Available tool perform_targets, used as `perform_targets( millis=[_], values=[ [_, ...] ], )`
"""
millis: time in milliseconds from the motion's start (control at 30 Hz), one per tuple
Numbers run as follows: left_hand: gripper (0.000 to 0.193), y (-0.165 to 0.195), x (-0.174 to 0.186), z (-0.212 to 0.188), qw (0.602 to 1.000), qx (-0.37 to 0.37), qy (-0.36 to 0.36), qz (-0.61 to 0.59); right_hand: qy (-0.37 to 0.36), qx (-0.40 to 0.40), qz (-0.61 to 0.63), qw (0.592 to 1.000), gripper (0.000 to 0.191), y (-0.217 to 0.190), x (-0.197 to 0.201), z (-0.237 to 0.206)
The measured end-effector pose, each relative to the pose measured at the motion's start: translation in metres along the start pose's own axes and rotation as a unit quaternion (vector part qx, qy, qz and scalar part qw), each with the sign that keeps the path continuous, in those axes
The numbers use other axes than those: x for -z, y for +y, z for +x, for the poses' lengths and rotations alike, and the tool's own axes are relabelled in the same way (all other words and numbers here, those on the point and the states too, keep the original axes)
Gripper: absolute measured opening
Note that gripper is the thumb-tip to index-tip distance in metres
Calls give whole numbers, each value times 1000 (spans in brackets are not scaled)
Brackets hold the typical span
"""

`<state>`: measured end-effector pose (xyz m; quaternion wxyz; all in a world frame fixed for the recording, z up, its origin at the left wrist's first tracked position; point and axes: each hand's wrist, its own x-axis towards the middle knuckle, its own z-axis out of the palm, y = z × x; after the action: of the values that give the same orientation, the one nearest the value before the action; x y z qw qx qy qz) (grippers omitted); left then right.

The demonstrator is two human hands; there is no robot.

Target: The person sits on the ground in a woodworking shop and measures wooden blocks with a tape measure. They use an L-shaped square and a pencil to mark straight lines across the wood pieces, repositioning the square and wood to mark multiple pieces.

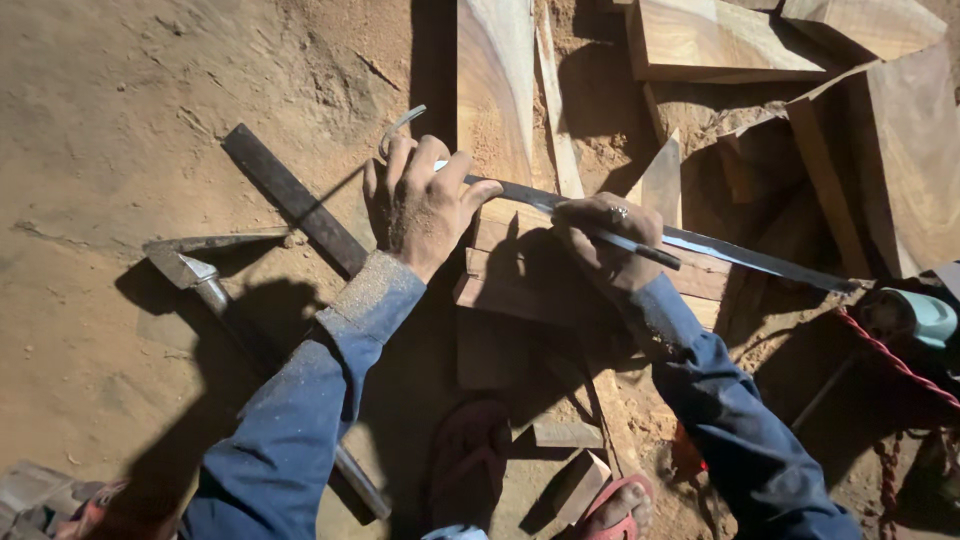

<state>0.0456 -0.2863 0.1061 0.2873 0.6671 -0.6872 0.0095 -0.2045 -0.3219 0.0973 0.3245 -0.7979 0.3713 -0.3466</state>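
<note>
Sawdust-covered ground lies all around the wooden block (520, 270), my landmark. Across its top runs a long metal blade (720, 250), slanting down to the right. My left hand (425, 205) presses flat at the blade's left end, fingers spread. My right hand (610, 245) sits on the block, fingers curled tight around a dark pencil (640, 248). Left of the block lies a hammer (185, 268).
</note>
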Motion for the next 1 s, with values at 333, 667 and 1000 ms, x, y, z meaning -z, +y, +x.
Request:
perform_targets(
  millis=[333,667,1000],
  values=[
    [37,-1,-2,-2,1000,-9,12,13,-21,-44,-43,998,18,1,-1,-4],
    [37,-3,-4,-2,1000,-11,11,14,-16,-25,-56,998,17,2,-3,-3],
    [37,-4,-6,-3,1000,-3,7,-1,-13,-41,-7,999,20,4,-3,-5]
  ],
)
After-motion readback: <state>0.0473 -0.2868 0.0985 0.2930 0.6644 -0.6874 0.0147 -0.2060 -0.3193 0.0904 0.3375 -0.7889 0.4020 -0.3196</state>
